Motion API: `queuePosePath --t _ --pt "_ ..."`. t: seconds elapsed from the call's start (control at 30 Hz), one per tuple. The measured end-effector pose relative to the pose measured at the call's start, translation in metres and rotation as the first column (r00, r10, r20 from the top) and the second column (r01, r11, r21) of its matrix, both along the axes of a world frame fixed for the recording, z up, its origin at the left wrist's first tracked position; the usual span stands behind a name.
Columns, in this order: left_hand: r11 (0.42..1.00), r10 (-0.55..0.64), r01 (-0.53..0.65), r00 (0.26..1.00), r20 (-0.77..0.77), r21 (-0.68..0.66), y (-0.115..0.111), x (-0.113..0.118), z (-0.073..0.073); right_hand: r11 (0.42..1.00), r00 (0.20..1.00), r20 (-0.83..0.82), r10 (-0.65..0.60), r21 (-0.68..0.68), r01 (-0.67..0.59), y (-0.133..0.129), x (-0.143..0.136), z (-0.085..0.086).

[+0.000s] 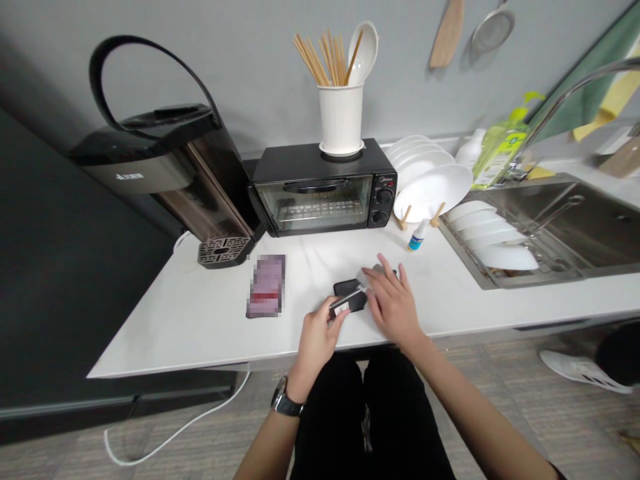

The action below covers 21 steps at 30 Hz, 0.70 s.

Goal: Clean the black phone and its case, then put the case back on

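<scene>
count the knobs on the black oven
2: the upper knob and the lower knob, both at the right end of the black oven's front. None there looks hidden.

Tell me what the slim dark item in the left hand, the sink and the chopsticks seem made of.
Slim dark item: glossy, perhaps glass, plastic or metal; its edge shines, but blur leaves it open. Sink: likely stainless steel, satin grey with soft reflections. Chopsticks: probably wood or bamboo, matte, given their tan colour.

A white cup (341, 115) with chopsticks (340, 69) stands on the black oven (295, 159); beside this oven are white plates (434, 191), then a sink (600, 230)
</scene>
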<state>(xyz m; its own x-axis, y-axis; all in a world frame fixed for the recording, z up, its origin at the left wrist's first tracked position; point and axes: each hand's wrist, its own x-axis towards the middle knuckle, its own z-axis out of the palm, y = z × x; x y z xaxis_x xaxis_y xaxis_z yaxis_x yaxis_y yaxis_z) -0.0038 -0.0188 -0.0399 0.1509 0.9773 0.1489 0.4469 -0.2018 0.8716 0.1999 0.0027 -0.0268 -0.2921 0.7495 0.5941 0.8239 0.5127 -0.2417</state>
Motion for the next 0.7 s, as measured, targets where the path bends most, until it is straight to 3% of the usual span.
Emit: queuePosePath --t 0.1,0.2,0.3,0.4,0.5,0.7 --pt "1.000 0.013 -0.013 1.000 -0.015 0.003 0.000 0.002 0.001 0.987 0.985 -0.069 -0.161 0.014 0.162 0.014 0.035 -0.005" --pt "1.000 0.025 -0.025 1.000 -0.015 0.007 -0.001 0.003 0.003 0.976 0.971 -0.105 -0.216 0.008 0.218 0.014 0.033 -0.011" --pt "1.000 0.017 -0.017 1.000 -0.010 0.005 -0.002 0.003 0.002 0.993 0.991 -0.058 -0.117 0.018 0.118 -0.003 -0.003 -0.010" --pt "0.999 0.028 -0.027 0.999 -0.033 0.024 -0.002 0.001 -0.002 0.994 0.992 0.051 0.112 -0.012 -0.112 -0.020 -0.039 -0.003" --pt "0.999 0.028 -0.027 0.999 -0.037 0.030 -0.001 0.000 -0.004 0.983 0.981 0.060 0.185 -0.017 -0.184 -0.018 -0.037 0.002" --pt "1.000 0.020 -0.020 1.000 0.003 0.001 0.000 0.003 0.000 0.988 0.986 -0.071 -0.148 0.044 0.151 0.018 0.032 -0.003"
